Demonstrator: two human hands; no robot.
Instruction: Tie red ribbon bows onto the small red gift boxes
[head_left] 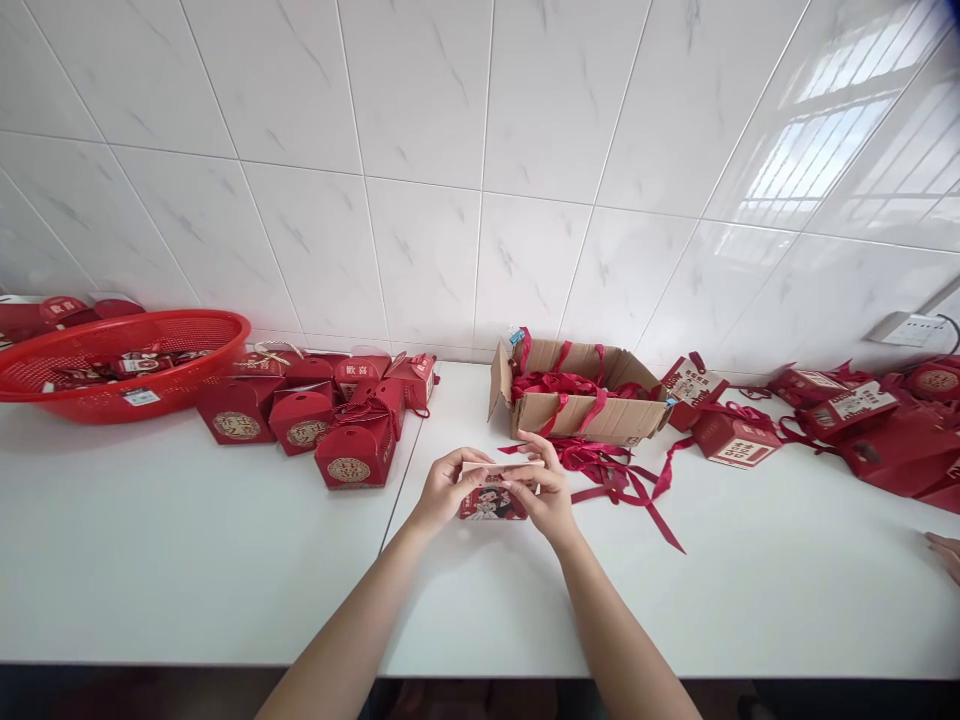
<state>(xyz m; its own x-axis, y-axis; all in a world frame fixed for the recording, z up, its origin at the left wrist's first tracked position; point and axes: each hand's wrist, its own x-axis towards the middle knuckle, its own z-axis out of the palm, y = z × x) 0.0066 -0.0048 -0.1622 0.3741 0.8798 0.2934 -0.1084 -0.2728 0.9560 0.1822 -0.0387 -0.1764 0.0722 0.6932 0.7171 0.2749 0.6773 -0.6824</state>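
A small red gift box (pixel 491 504) printed with a cartoon couple stands on the white table, between my two hands. My left hand (pixel 448 490) grips its upper left edge, thumb on the near face. On the other side my right hand (pixel 546 492) pinches the top right part, with its index finger raised. The pale inner side of the box's top flap shows between the hands; my fingers cover much of the top. Just behind my right hand lie loose dark red ribbons (pixel 600 462), spilling from a cardboard box (pixel 592 418).
At left, a red plastic basket (pixel 150 335) holds small packets. Several red gift boxes (pixel 358 455) stand beside it. Ribboned boxes (pixel 739 440) and a pile of red boxes (pixel 892 440) lie at right, near a power socket (pixel 909 328). Another person's hand (pixel 946 555) shows at the right edge.
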